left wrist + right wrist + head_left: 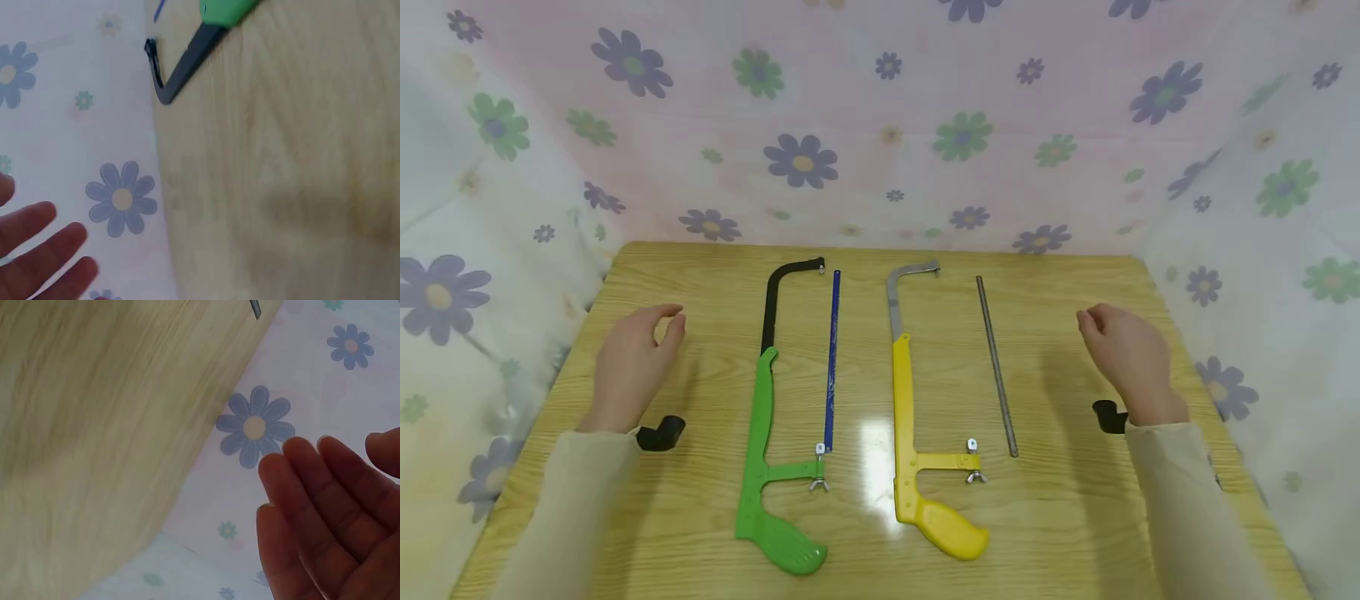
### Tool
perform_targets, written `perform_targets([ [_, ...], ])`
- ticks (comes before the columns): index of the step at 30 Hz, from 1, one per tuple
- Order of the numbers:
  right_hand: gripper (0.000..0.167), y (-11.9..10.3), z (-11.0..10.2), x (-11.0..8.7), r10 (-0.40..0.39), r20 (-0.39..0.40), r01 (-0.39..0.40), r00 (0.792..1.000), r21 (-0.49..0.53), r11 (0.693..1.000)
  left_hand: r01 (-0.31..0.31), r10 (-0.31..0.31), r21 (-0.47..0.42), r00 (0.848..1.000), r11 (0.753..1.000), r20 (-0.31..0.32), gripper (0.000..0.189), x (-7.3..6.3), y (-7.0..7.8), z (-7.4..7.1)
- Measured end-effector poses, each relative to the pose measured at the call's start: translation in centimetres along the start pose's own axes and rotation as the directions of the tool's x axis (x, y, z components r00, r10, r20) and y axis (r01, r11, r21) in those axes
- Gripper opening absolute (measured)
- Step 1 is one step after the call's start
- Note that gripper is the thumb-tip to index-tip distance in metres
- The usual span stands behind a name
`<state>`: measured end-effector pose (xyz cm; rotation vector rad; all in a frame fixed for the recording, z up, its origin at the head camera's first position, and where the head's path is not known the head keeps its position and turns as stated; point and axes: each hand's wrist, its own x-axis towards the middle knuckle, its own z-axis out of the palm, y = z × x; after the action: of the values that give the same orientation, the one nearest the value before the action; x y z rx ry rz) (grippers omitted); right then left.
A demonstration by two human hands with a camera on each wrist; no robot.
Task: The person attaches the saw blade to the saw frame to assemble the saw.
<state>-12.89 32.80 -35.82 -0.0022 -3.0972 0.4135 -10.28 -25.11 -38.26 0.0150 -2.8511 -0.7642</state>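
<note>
Over the left side of the table my left hand (636, 362) hovers with loosely bent fingers and nothing in them. Nearest to it lies a green hacksaw frame (758, 425) with a black front bow, and beside that a blue hacksaw blade (832, 358). A yellow hacksaw frame (903, 417) with a grey bow lies at the middle, a grey hacksaw blade (997, 367) to its right. Neither blade is fitted in a frame. Above the right side hovers my right hand (1126, 357), also holding nothing; its relaxed fingers (319, 512) show in the right wrist view.
Both frames carry a wing nut (976, 477) at the handle-side arm. A flowered cloth (850, 108) hangs behind and at both sides of the wooden table (700, 533). A black wrist mount (661, 434) sticks out at each cuff.
</note>
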Motion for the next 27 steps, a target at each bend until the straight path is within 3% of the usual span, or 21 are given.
perform_targets([
  [2, 0.05, 0.0, 0.5, -0.4, 0.018, -0.006, -0.018, 1.0, 0.029, 0.999, 0.051, -0.049, -0.068, 0.998, 0.996, 0.034, 0.049, -1.3, -0.1, 0.6],
  [6, 0.045, -0.2, 2.0, -1.3, 0.051, -0.017, -0.048, 0.999, 0.149, 0.988, 0.099, -0.086, -0.133, 0.991, 0.986, 0.1, 0.049, -3.5, 0.1, 2.1],
  [10, 0.045, -1.5, 3.6, -2.1, 0.052, 0.031, -0.059, 0.998, 0.343, 0.937, 0.154, -0.125, -0.16, 0.976, 0.975, 0.181, 0.047, -5.8, 0.9, 3.3],
  [15, 0.044, -4.2, 5.6, -3.3, -0.015, 0.105, -0.049, 0.994, 0.581, 0.813, 0.226, -0.18, -0.165, 0.95, 0.96, 0.255, 0.045, -8.7, 2.0, 4.8],
  [19, 0.043, -6.6, 6.9, -4.4, -0.061, 0.136, -0.051, 0.989, 0.691, 0.721, 0.254, -0.194, -0.168, 0.932, 0.953, 0.306, 0.044, -10.4, 2.8, 5.7],
  [23, 0.04, -9.2, 7.9, -5.3, -0.09, 0.171, -0.077, 0.981, 0.774, 0.629, 0.239, -0.173, -0.2, 0.938, 0.95, 0.3, 0.044, -11.8, 3.4, 6.2],
  [27, 0.037, -12.4, 9.2, -6.5, -0.103, 0.193, -0.115, 0.976, 0.852, 0.51, 0.153, -0.084, -0.234, 0.955, 0.96, 0.283, 0.042, -13.0, 4.1, 6.5],
])
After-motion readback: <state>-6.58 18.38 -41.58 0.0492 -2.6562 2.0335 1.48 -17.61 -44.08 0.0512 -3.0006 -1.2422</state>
